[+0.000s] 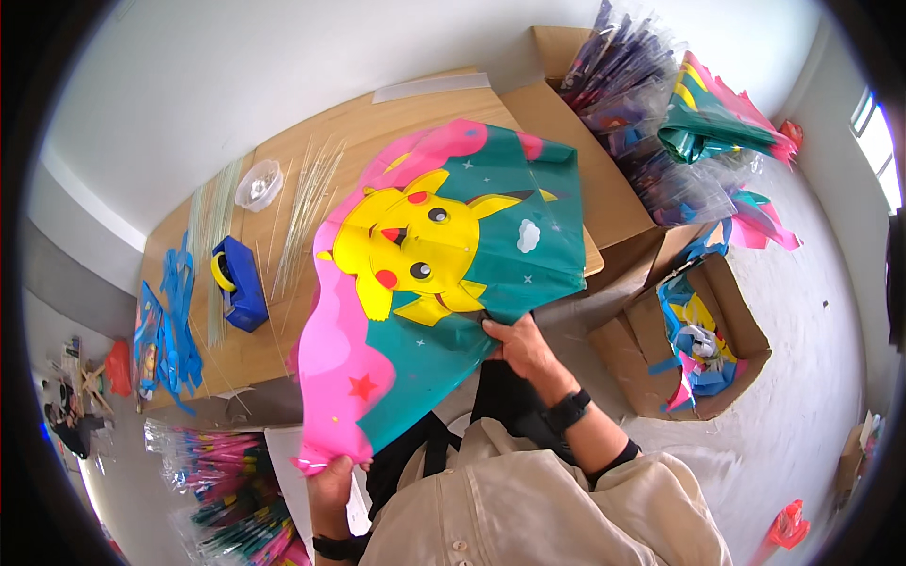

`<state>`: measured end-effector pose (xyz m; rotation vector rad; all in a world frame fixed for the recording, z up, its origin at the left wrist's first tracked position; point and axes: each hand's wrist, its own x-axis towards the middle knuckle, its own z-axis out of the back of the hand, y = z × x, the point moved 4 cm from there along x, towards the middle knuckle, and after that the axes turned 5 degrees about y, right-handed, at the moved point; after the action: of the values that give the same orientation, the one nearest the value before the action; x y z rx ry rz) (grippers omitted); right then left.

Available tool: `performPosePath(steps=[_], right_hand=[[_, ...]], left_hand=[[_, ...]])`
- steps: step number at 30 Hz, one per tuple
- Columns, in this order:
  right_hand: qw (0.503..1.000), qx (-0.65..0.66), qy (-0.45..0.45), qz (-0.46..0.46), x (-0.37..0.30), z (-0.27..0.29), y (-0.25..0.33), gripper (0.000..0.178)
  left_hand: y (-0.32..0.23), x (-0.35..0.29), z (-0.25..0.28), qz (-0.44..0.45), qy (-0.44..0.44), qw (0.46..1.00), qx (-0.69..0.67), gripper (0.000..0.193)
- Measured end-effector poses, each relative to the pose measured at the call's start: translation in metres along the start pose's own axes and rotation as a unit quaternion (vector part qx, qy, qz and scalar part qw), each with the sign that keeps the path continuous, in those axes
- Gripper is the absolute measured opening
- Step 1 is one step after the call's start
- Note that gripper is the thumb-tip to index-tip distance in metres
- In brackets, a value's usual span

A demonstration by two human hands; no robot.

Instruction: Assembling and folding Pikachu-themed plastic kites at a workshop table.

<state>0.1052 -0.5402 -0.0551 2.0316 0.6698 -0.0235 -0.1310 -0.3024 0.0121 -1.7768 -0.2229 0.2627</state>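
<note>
A large, thin printed plastic sheet (510, 255), teal and pink with a yellow cartoon creature on it, spreads in front of me, partly over the wooden table. My left hand (332, 479) pinches its pink corner low and near my body. Along the teal near edge, my right hand (522, 345) is closed on the sheet with the thumb on top. The sheet slopes down from the table toward my left hand, with soft wrinkles. What lies beneath it is hidden.
On the wooden table (274, 354) are thin pale rods (307, 212), a small clear tub (260, 185), a blue tape dispenser (243, 285) and blue strips (177, 316). An open carton (703, 377) of scraps stands right. Bagged bundles lie lower left (231, 491) and upper right (628, 104).
</note>
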Motion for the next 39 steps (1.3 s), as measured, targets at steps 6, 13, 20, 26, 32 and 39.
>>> performPosePath(steps=[6, 13, 20, 26, 32, 39], right_hand=[[0.998, -0.047, 0.029, 0.013, 0.017, 0.026, 0.031, 0.023], [0.990, 0.014, -0.136, -0.039, -0.025, 0.069, 0.020, 0.018], [0.985, 0.146, -0.070, -0.055, -0.044, 0.074, -0.006, 0.021], [0.956, 0.291, 0.003, -0.026, -0.052, 0.059, -0.010, 0.021], [0.936, 0.346, 0.059, 0.008, -0.046, 0.055, -0.018, 0.019], [0.955, 0.291, 0.053, 0.024, -0.038, 0.059, -0.018, 0.012]], left_hand=[[0.013, 0.000, -0.018, 0.175, 0.158, 0.968, 0.080, 0.030], [-0.036, 0.027, 0.031, 0.166, 0.239, 0.906, 0.309, 0.027], [-0.097, 0.086, -0.030, 0.015, 0.107, 0.933, 0.342, 0.017], [-0.041, 0.130, -0.164, -0.071, 0.401, 0.813, 0.417, 0.034], [0.019, 0.157, -0.205, -0.133, 0.392, 0.784, 0.463, 0.048], [0.025, 0.158, -0.226, -0.147, 0.387, 0.758, 0.504, 0.058]])
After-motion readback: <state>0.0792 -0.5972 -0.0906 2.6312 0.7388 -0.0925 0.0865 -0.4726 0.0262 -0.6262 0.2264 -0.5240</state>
